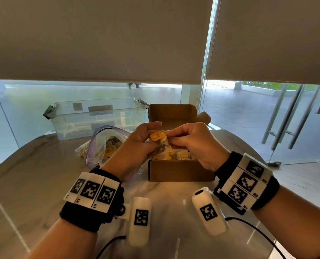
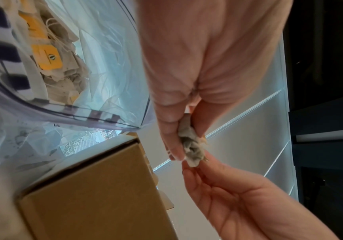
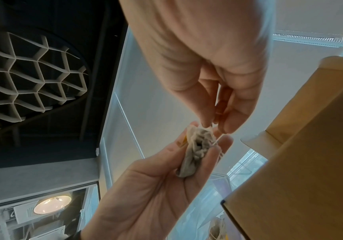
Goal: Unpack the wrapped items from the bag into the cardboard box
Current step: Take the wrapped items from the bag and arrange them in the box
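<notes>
- Both hands are up over the open box (image 1: 181, 171), working on one item (image 1: 158, 137) between them: a crumpled greyish-white packet with a yellow tag.
- Left hand (image 1: 136, 144) has its fingers curled round the packet, so it's gripping it. You can see the scrunched paper sitting in the palm from the right wrist view (image 3: 197, 149).
- Right hand (image 1: 196, 143) is pinching the top end of the same packet with fingertips and thumb. There looks to be a thin string there too, but it's too fine to be sure.
- The box is brown cardboard, lid flap standing up at the back. Inside there's already a bunch of the same packets (image 1: 176, 155), white wrappers with yellow tags, lying across the bottom.
- The bag (image 1: 106, 144) is a clear zip bag with a purplish seal strip, lying just left of the box with its mouth gaping open. More packets with yellow tags are still in it (image 2: 47, 56).
- Behind the bag there's a clear plastic tub (image 1: 97, 116) with grey latch clips. Something pale is at the bottom, can't tell what.
- All of it sits on a shiny marble-look table (image 1: 33, 184) by a window with blinds (image 1: 99, 38) pulled partway down.
</notes>
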### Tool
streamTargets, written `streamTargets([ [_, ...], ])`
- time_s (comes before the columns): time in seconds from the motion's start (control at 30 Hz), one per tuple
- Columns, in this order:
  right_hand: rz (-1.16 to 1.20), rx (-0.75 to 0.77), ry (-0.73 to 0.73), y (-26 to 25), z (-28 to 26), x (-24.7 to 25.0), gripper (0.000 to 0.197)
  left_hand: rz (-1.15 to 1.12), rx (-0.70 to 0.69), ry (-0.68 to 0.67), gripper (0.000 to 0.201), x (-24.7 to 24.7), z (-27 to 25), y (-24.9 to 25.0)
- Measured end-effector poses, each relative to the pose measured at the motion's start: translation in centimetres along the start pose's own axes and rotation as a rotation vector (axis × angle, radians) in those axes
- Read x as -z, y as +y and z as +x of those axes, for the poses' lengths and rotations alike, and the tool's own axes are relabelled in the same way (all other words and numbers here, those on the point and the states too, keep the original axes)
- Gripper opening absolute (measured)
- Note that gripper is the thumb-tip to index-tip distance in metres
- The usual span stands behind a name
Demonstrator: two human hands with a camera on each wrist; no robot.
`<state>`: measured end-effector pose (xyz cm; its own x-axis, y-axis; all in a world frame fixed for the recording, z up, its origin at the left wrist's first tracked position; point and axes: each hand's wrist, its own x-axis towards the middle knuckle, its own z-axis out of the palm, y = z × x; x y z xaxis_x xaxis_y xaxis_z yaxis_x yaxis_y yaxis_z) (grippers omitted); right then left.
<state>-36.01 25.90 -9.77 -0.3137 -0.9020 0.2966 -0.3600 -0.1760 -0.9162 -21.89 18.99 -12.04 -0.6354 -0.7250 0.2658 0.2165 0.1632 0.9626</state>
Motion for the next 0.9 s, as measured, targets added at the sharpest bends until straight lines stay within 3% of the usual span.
streamTargets([
  [0.1, 0.031, 0.012, 0.054, -0.2, 0.1, 0.1, 0.014, -0.037, -0.002, 0.011, 0.035, 0.2, 0.1, -0.1],
  [0.3, -0.027, 0.025, 0.122, -0.1, 0.4, 0.2, 0.039, -0.075, -0.036, 0.050, 0.037, 0.3, 0.2, 0.0],
  [0.53, 0.094, -0.102, 0.165, 0.1, 0.2, -0.3, 0.007, -0.095, -0.120, 0.160, 0.042, 0.6, 0.4, 0.1],
  [0.7, 0.187, -0.192, 0.046, -0.1, -0.2, -1.6, 0.027, -0.040, -0.160, 0.148, 0.045, 0.7, 0.4, 0.0],
  [0.9, 0.215, -0.131, 0.078, -0.4, 0.8, -2.2, 0.010, 0.025, -0.132, 0.147, 0.038, 0.2, 0.1, 0.3],
])
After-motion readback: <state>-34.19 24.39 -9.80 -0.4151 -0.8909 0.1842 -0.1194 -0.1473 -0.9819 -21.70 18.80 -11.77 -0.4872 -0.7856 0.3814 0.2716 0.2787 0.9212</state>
